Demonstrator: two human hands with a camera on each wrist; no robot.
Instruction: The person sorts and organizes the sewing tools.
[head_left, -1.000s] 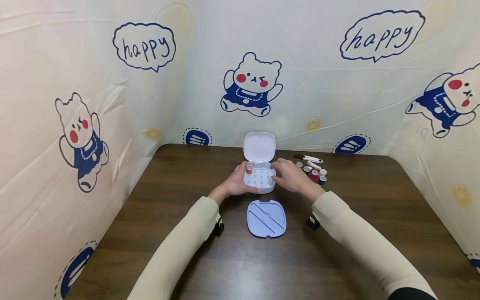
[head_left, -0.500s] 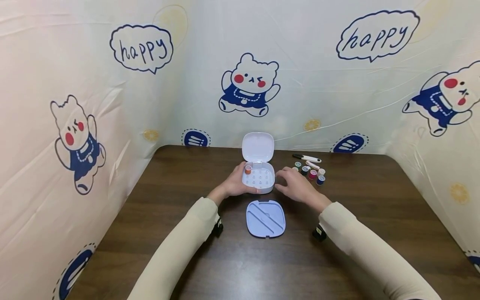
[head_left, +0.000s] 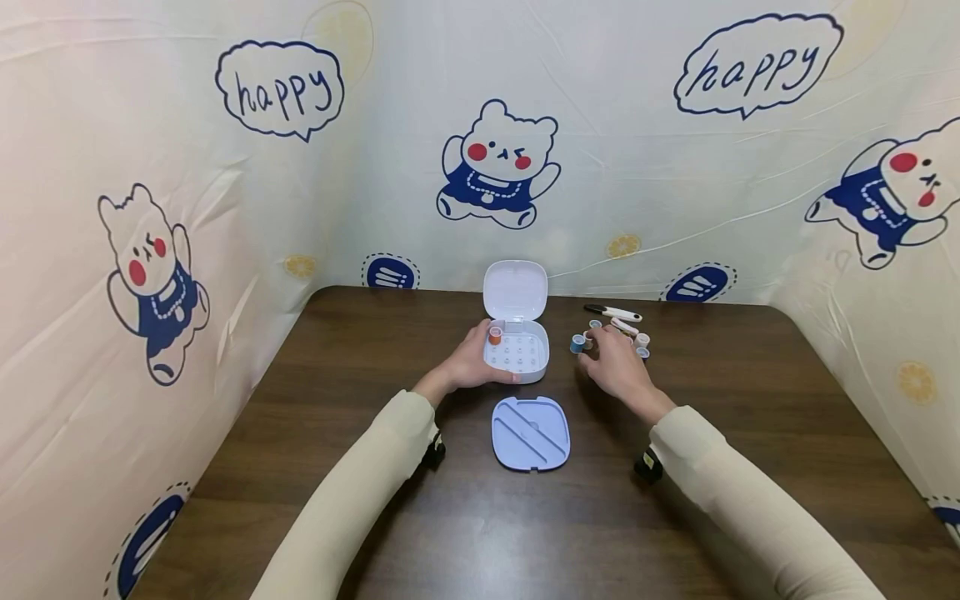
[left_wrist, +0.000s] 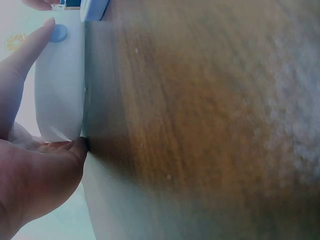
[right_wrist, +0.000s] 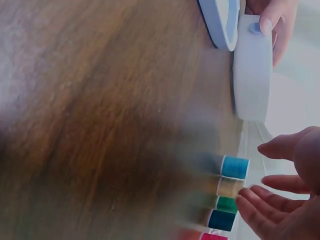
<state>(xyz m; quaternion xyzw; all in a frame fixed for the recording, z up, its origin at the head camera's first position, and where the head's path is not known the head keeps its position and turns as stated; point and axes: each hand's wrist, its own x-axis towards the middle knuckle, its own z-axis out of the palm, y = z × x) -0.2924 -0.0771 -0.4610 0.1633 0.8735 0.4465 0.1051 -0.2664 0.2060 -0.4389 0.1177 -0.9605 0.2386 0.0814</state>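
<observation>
My left hand (head_left: 471, 360) holds the left side of a white sewing box (head_left: 534, 377), its thumb along the front wall near a round blue button (left_wrist: 59, 33). The box's lid (head_left: 515, 290) stands raised. Inside, an orange thread spool (head_left: 495, 335) occupies the back left of a pegged floor. To the right of the box, my right hand (head_left: 617, 367) hovers at a cluster of spools, fingers spread and loosely bent. Closest to its thumb is a blue spool (right_wrist: 235, 167); tan (right_wrist: 230, 187), green (right_wrist: 226, 204) and dark teal (right_wrist: 221, 220) spools line up beside it. Whether a fingertip touches one, I cannot tell.
A pale blue tray (head_left: 531, 433) with a diagonal groove lies in front of the box. Behind the spools is a slim black-and-white tool (head_left: 613, 313). A printed cloth backdrop (head_left: 585, 167) rises along the table's back edge.
My right hand has moved from over the right side of the box to the spools on the right. The blue spool has come into sight. My left hand keeps its place on the box.
</observation>
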